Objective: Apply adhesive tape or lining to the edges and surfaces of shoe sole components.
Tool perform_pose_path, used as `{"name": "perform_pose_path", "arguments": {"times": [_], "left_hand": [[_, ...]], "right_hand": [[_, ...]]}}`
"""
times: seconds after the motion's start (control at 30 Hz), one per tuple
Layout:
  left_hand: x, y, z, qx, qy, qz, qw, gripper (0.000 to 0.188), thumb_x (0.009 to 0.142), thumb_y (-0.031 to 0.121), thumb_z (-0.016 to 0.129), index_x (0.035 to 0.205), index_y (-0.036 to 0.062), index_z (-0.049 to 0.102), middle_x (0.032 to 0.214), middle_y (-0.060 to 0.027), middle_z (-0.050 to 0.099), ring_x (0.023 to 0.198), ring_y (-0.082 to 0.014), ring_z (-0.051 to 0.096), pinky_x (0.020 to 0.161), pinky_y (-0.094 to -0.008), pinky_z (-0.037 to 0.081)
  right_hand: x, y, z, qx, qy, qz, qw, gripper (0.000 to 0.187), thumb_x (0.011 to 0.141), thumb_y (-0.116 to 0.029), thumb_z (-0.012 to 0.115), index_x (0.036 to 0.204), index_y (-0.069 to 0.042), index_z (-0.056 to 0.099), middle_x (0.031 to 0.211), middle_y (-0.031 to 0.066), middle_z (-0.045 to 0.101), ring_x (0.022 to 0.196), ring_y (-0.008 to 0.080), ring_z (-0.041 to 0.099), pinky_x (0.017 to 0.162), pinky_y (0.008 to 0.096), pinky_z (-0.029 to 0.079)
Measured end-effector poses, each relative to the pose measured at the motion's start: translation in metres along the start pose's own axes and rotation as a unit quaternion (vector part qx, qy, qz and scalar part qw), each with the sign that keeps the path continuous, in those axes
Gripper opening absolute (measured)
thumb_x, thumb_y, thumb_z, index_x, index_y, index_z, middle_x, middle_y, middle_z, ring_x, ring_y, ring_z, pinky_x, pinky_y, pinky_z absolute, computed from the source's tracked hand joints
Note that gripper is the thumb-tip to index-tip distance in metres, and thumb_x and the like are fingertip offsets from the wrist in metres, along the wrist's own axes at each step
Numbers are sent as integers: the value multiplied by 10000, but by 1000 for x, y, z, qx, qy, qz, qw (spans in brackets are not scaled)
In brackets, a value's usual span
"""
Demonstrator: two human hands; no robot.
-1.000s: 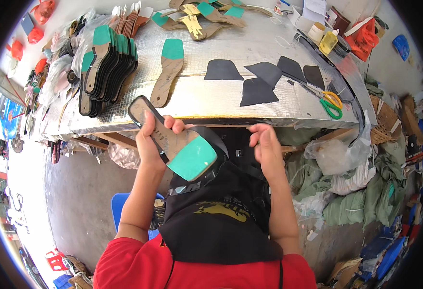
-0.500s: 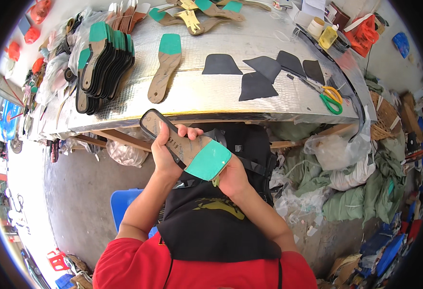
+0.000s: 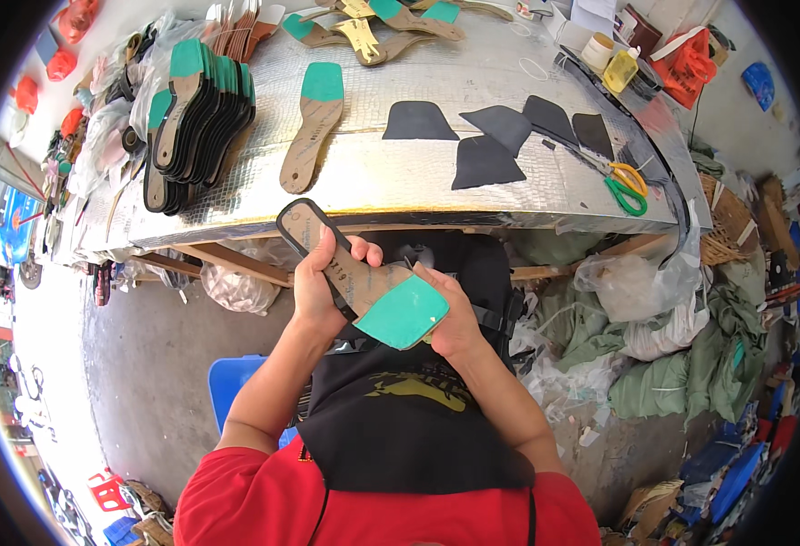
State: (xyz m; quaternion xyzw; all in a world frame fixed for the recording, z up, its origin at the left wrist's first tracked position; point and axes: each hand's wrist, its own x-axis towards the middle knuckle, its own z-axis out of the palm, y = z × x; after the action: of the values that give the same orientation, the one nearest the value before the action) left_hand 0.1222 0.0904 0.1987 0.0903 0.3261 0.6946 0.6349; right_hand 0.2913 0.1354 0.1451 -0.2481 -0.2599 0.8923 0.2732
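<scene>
In front of my chest I hold a tan shoe insole board (image 3: pixel 364 281) with a green end and a black edging strip around its narrower end. My left hand (image 3: pixel 319 282) is closed around the middle, its thumb on the upper face and fingertips over the far edge. My right hand (image 3: pixel 451 311) is closed on the far right edge by the green end, thumb near a dark bit of strip; its other fingers are mostly hidden beneath. On the workbench (image 3: pixel 263 207) lies another insole board (image 3: pixel 313 127) without black edging. A stack of black-edged boards (image 3: pixel 202 114) stands to its left.
Several black cut pieces (image 3: pixel 421 121) lie on the bench, with scissors (image 3: pixel 626 187) with yellow and green handles at right. More insole boards (image 3: pixel 400 45) are piled at the back. A yellow bottle (image 3: pixel 620 69) stands back right. Bags and green cloth (image 3: pixel 659 387) fill the floor right.
The insole board has shifted slightly right and its green end has tilted lower. My right hand has moved up along the edge, its thumb now showing above the green end.
</scene>
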Motion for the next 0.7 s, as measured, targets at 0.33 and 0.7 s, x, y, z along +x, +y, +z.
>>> {"name": "perform_pose_path", "arguments": {"times": [0.33, 0.7], "left_hand": [[-5, -9, 9, 259, -128, 12, 957, 550, 1004, 500, 346, 671, 70, 419, 692, -69, 464, 684, -145, 406, 667, -266, 358], [0, -22, 6, 543, 57, 127, 828, 257, 864, 218, 718, 865, -38, 688, 708, -61, 682, 630, -91, 594, 612, -270, 493]], "right_hand": [[-2, -46, -9, -244, -48, 90, 964, 287, 958, -292, 610, 889, -15, 594, 653, -52, 469, 490, 11, 376, 405, 179, 240], [-11, 10, -12, -453, 118, -115, 876, 234, 919, -185, 628, 827, 22, 570, 685, 99, 581, 615, 136, 519, 566, 318, 421]]}}
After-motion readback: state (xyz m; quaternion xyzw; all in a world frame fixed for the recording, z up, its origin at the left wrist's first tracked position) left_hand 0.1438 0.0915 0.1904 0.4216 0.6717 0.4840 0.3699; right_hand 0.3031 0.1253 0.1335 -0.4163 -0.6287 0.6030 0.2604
